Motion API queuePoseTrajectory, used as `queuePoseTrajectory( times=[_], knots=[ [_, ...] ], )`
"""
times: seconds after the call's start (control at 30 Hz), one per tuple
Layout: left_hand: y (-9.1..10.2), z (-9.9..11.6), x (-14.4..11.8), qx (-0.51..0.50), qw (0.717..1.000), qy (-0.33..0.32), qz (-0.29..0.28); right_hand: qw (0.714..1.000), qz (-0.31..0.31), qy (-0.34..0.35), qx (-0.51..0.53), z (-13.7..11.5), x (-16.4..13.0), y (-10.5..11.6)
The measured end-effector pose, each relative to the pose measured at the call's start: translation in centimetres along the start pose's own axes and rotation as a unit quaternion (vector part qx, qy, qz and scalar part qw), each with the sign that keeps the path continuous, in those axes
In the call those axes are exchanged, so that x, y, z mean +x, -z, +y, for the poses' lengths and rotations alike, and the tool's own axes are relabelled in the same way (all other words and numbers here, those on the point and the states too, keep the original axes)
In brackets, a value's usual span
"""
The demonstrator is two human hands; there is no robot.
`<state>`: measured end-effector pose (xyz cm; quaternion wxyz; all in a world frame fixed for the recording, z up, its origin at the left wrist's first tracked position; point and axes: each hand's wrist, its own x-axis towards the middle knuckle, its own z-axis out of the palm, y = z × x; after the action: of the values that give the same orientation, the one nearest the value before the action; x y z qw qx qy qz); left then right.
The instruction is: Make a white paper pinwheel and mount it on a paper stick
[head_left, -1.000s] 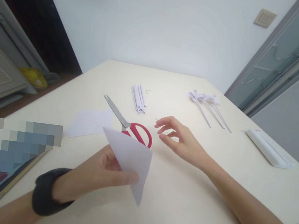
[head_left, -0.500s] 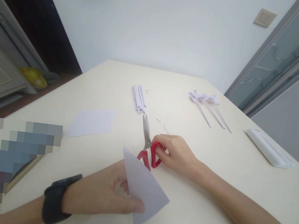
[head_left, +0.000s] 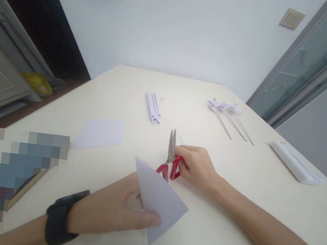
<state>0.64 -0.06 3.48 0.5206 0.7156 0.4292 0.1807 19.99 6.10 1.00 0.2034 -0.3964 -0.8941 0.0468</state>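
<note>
**Scissors gripped, folded paper held ready**

Head view: The right hand point(head_left: 196, 168) now closes its fingers around the red handles of the scissors point(head_left: 171, 159), with the blades pointing away across the table point(head_left: 247, 188) and their tips slightly apart. A second ago this hand was open and reaching while the scissors lay flat further left with the blades aimed up-left; half a second ago the fingers had just reached the handles. Since then the scissors have swung round so that the blades point almost straight away. I judge the cutting tool is now in hand but not yet brought to the paper.

The left hand point(head_left: 117, 210), with a black wristband point(head_left: 58, 217), pinches a folded triangle of white paper point(head_left: 158, 201) between thumb and fingers, lifted just above the near table edge. The paper sits just in front of the scissors' handles and hides part of them; it has moved little in the last half second.

Around them: a flat white sheet point(head_left: 99, 132) lies to the left, a bundle of rolled paper sticks point(head_left: 152, 107) sits beyond the scissors, and finished paper pinwheels point(head_left: 227, 114) lie well apart to the right. A white stapler-like bar point(head_left: 295, 166) rests near the right edge. Nothing lies between the scissors and the held paper.
</note>
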Motion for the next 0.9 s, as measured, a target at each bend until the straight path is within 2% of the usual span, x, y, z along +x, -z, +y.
queuePoseTrajectory(
  times=[0.23, 0.5, 0.63, 0.7, 0.8, 0.9],
  knots=[
    [0.7, 0.6, 0.2, 0.014, 0.999, 0.008, -0.036, 0.999, 0.006, 0.008, -0.051, 0.7, 0.3, 0.0],
    [0.4, 1.6, 0.6, 0.076, 0.996, -0.009, -0.035, 0.988, -0.063, 0.133, -0.053, 2.1, 0.9, 2.1],
    [0.3, 2.1, 0.6, 0.073, 0.996, -0.018, -0.045, 0.981, -0.083, 0.166, -0.058, 2.9, 0.9, 3.1],
    [0.3, 2.1, 0.4, 0.085, 0.996, 0.003, -0.033, 0.981, -0.082, 0.161, -0.072, 3.9, 0.8, 3.7],
    [0.4, 1.8, 0.0, 0.077, 0.996, 0.043, 0.009, 0.989, -0.025, 0.09, -0.113, 5.8, 0.7, 4.4],
    [0.6, 1.4, 0.0, 0.054, 0.996, 0.066, 0.013, 0.99, -0.028, 0.081, -0.115, 6.9, 0.8, 4.3]
  ],
)
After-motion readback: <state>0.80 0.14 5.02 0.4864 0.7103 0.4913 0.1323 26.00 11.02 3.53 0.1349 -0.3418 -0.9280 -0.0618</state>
